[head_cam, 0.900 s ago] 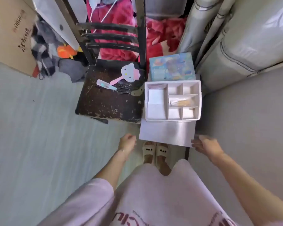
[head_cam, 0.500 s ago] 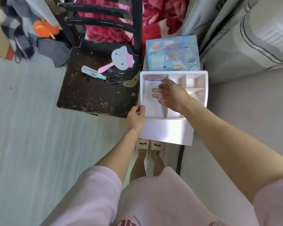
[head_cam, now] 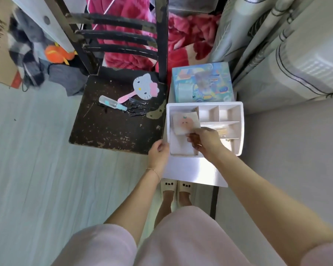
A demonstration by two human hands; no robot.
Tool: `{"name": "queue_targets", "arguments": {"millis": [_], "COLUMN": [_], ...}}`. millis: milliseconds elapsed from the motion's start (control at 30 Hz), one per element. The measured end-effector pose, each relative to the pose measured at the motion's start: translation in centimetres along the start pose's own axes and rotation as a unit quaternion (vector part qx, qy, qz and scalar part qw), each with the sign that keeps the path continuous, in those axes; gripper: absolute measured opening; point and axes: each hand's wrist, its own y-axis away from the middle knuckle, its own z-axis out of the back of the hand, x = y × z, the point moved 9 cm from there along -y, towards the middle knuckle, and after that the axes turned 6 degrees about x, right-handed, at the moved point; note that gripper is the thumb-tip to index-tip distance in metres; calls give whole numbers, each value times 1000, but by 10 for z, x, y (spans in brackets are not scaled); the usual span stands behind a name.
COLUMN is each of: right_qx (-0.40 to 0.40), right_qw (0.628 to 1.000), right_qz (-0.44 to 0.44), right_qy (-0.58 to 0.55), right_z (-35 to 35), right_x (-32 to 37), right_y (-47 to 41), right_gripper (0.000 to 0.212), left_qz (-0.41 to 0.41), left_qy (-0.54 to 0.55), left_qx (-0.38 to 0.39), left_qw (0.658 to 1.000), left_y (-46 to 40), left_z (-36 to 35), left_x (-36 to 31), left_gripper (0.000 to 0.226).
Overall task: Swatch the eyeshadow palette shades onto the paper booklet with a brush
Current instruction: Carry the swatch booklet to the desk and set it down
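A white divided box (head_cam: pixel 241 120) stands on a white stand beside a dark chair. My right hand (head_cam: pixel 205 139) pinches the near edge of a small square white item with a peach picture (head_cam: pixel 185 122), tilted up out of the box's large left compartment. Whether it is the palette or the booklet I cannot tell. My left hand (head_cam: pixel 159 153) grips the box's near left corner. A yellowish item (head_cam: pixel 224 131) lies in a right-hand compartment. No brush is recognisable.
The worn black chair (head_cam: pixel 113 127) at left carries a cat-shaped hand mirror (head_cam: pixel 144 89), a small clear bottle (head_cam: pixel 112 102) and several hairpins. A colourful box (head_cam: pixel 201 82) sits behind the white box. Bedding rises at right. My slippered feet stand below the white stand (head_cam: pixel 192 171).
My right hand, which was lying over the box's left compartment, has drawn back and lifted the peach-printed item out at a tilt. My left hand stays at the box's corner.
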Motion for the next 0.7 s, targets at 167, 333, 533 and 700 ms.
{"name": "queue_targets", "arguments": {"millis": [167, 333, 533, 700], "right_qx": [37, 111, 71, 278], "right_qw": [982, 951, 964, 900], "right_qz": [89, 124, 123, 138], "right_qy": [163, 261, 226, 306], "right_z": [19, 14, 4, -62], "right_x": [-12, -22, -20, -19], "right_y": [80, 144, 170, 190], "right_gripper": [17, 19, 18, 12], "left_qz": [-134, -145, -166, -145], "left_qy": [-11, -103, -3, 125], "left_qx": [84, 223, 130, 18], "left_qw": [987, 958, 978, 981], "left_y": [61, 125, 170, 204], "left_z": [20, 12, 40, 76], "left_x": [-36, -39, -43, -32], "left_gripper": [57, 24, 10, 11]}}
